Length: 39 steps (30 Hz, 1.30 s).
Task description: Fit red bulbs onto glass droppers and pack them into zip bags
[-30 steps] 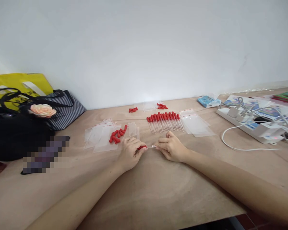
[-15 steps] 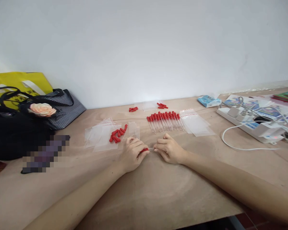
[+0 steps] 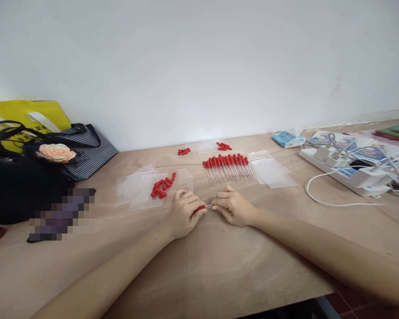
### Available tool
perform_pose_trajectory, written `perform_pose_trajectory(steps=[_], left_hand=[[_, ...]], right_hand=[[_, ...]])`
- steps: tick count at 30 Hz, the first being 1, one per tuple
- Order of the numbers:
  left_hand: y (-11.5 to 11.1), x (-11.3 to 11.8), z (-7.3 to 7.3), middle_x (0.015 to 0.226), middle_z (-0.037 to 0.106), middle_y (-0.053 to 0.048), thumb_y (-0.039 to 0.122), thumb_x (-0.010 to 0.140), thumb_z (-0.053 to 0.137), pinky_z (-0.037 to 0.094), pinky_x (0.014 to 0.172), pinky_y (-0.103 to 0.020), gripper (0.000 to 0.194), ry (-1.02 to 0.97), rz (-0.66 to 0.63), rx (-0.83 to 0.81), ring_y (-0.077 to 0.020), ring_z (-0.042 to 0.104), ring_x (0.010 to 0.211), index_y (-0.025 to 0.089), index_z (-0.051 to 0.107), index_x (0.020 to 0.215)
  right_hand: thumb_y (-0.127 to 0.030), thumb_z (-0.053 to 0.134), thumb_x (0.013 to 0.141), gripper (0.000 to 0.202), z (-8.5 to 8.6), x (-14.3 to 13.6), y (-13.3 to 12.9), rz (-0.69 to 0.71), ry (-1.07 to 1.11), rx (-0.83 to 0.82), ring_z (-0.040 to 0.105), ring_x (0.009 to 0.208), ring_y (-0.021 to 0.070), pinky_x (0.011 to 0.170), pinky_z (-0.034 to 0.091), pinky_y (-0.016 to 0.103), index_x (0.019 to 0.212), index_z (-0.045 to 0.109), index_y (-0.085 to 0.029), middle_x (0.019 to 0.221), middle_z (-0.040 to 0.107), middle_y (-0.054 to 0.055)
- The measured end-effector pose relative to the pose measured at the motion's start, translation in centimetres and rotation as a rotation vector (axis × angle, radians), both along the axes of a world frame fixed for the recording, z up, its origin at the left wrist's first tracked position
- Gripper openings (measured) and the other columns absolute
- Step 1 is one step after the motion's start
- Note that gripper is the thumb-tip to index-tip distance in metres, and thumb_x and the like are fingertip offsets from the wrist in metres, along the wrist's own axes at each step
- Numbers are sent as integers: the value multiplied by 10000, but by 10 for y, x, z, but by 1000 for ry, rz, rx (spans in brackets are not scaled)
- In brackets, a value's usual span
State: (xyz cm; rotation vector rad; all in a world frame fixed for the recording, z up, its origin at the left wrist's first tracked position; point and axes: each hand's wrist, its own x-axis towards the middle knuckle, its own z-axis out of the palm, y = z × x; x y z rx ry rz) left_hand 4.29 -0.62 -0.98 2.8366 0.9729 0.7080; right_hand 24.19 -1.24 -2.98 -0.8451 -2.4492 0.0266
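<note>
Pinched between thumb and bent fingers of the left hand [image 3: 186, 214], a red bulb [image 3: 202, 207] is mostly hidden, only a narrow strip of it being left visible. From its end a thin clear tube [image 3: 209, 206] is seen to cross the short gap between the hands, and its other side is gripped by the closed fingertips of the right hand [image 3: 232, 206]; how much of the tube is covered there cannot be told. Both hands are held near each other, low over the wooden table [image 3: 213, 274], with bulb and tube lined up roughly level between them. Just beyond the left hand, loose clear tubes [image 3: 183, 178] are laid side by side, and to their left loose red bulbs [image 3: 159, 193] are scattered, partly on clear bags [image 3: 146, 201]. Beyond the right hand, red-topped droppers [image 3: 228, 168] are ranged in a row, beside more bags [image 3: 269, 170].
</note>
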Motion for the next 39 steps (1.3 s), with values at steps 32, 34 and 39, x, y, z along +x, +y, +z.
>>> perform_pose_trajectory(steps=[32, 34, 39], left_hand=[[35, -76, 23, 923, 569, -49, 159, 643, 485, 347, 712, -386, 269, 267, 607, 60, -268, 487, 909, 244, 576, 882], [35, -77, 22, 941, 570, -49, 146, 670, 459, 346, 710, -381, 293, 318, 593, 99, -262, 487, 910, 253, 590, 909], [37, -78, 20, 916, 574, -36, 141, 690, 447, 349, 706, -364, 241, 345, 565, 107, -246, 493, 890, 257, 610, 825]], right_hand=[[-206, 427, 762, 210, 16, -70, 81, -843, -18, -201, 575, 816, 214, 760, 253, 354, 924, 549, -147, 877, 639, 118], [-208, 427, 765, 211, 14, -70, 82, -852, -35, -202, 572, 817, 215, 765, 245, 363, 917, 556, -142, 876, 637, 125], [-255, 403, 790, 229, 14, -68, 77, -816, -41, -186, 553, 857, 215, 761, 252, 363, 888, 584, -154, 933, 619, 122]])
